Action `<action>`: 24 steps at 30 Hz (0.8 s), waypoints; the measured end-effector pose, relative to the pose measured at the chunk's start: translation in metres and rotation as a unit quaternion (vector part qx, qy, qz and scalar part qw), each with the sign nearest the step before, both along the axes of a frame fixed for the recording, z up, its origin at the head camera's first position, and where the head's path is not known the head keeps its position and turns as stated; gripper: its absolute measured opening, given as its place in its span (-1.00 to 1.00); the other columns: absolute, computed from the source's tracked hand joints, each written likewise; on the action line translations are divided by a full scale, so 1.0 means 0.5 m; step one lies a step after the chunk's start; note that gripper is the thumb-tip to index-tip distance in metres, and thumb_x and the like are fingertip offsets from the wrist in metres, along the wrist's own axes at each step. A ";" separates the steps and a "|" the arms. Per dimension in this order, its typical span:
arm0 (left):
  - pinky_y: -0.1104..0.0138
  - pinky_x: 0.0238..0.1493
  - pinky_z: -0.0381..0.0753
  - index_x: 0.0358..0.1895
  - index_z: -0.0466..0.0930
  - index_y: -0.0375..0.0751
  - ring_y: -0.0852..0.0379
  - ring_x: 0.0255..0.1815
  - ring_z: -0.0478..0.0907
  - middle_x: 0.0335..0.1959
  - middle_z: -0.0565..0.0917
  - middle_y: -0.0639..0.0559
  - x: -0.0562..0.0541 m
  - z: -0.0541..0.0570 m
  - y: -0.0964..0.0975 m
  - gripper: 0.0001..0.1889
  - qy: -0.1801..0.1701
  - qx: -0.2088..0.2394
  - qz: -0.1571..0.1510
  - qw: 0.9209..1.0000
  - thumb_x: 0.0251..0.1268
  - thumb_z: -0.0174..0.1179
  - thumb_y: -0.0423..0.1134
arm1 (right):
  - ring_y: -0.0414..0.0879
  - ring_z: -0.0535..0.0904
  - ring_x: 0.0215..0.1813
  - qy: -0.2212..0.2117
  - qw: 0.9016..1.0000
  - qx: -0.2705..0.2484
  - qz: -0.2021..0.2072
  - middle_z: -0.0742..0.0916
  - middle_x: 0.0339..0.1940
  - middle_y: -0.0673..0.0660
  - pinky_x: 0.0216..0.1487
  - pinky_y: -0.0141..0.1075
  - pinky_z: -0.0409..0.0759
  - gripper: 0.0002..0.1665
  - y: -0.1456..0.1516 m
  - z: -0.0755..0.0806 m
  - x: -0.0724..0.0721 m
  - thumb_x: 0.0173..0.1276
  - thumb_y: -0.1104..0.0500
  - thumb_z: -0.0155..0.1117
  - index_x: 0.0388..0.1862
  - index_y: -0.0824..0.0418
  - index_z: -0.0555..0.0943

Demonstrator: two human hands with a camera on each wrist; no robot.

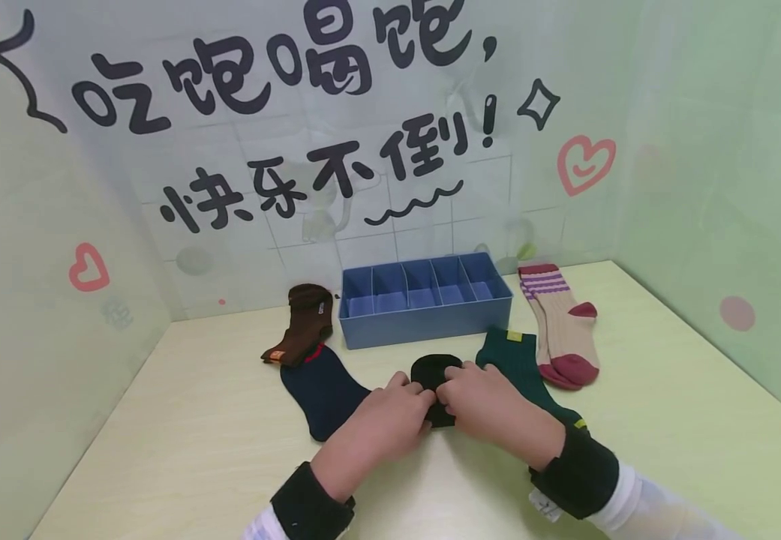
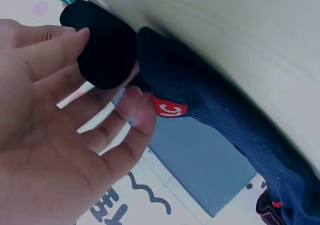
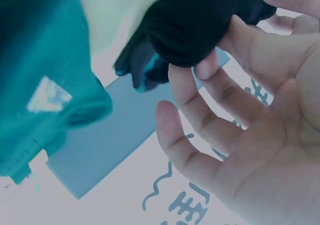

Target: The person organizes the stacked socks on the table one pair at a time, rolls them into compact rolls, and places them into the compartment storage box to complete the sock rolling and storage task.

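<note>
A folded black sock [image 1: 434, 367] lies at the middle of the table between both hands. My left hand [image 1: 390, 415] pinches its left side, and my right hand [image 1: 491, 405] pinches its right side. The wrist views show the black sock [image 2: 112, 47] as a compact bundle, with an open fold in the black sock [image 3: 182, 35] facing the right wrist camera. Beside the left hand lies a navy sock [image 1: 319, 394], whose red label shows in the left wrist view. A dark green sock [image 1: 518, 364] lies beside the right hand, partly hidden by that forearm.
Behind the hands stands a blue box [image 1: 424, 321] with several compartments side by side. Brown socks [image 1: 309, 322] lie to its left, overlapping the navy sock. Beige socks [image 1: 562, 330] with maroon heels and toes lie to its right. Printed walls [image 1: 228, 262] bound the table.
</note>
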State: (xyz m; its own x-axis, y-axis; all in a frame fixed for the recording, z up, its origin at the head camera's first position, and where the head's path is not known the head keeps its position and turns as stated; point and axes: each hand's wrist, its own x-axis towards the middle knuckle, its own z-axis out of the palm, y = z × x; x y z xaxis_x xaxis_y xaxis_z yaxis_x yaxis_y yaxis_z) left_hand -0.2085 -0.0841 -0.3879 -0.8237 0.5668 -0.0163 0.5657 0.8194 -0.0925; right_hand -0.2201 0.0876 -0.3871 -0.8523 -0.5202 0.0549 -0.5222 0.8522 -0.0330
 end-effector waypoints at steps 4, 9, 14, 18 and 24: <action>0.22 -0.26 0.64 0.10 0.74 -0.04 0.04 0.03 0.45 0.10 0.58 0.03 0.001 -0.003 0.001 -0.74 0.024 -0.024 0.004 0.999 0.54 0.29 -0.02 | 0.08 0.59 -0.05 0.024 0.998 0.052 0.009 0.75 -0.13 0.12 0.07 0.14 0.67 -0.88 -0.002 0.004 0.015 0.38 0.10 0.51 -0.28 0.13 0.82; 0.24 -0.31 0.58 0.05 0.77 0.03 0.08 -0.04 0.40 0.04 0.58 0.12 0.008 0.004 0.004 -0.76 0.007 -0.051 0.005 0.999 0.57 0.25 0.01 | 0.02 0.61 -0.13 0.036 0.995 0.080 0.037 0.77 -0.19 0.11 0.01 0.05 0.71 -0.76 -0.007 0.004 0.028 0.28 0.03 0.60 -0.27 0.18 0.82; 0.31 -0.34 0.55 -0.05 0.81 0.02 0.12 -0.14 0.34 -0.03 0.60 0.14 0.015 0.017 0.008 -0.82 -0.030 -0.052 -0.003 0.998 0.54 0.27 -0.05 | -0.01 0.67 -0.19 0.000 0.993 0.088 0.073 0.76 -0.27 0.07 -0.04 -0.03 0.70 -0.69 -0.006 0.008 0.026 0.22 0.01 0.67 -0.20 0.18 0.82; 0.27 -0.25 0.63 -0.11 0.82 -0.01 0.11 0.03 0.39 0.12 0.58 0.16 0.021 0.021 0.010 -0.81 -0.041 -0.043 0.001 0.998 0.53 0.27 -0.05 | -0.09 0.64 -0.21 -0.042 0.992 0.061 0.097 0.76 -0.27 0.03 -0.09 -0.08 0.62 -0.82 0.004 0.010 0.018 0.25 0.09 0.64 -0.25 0.11 0.82; 0.26 0.03 0.71 -0.05 0.79 -0.08 0.16 0.19 0.51 0.06 0.67 0.13 0.024 0.025 0.008 -0.78 -0.093 -0.030 0.008 0.995 0.56 0.24 -0.06 | -0.18 0.58 -0.25 -0.075 0.990 0.025 0.120 0.73 -0.30 -0.03 -0.19 -0.20 0.58 -0.89 0.014 0.014 0.010 0.23 0.19 0.62 -0.29 0.07 0.82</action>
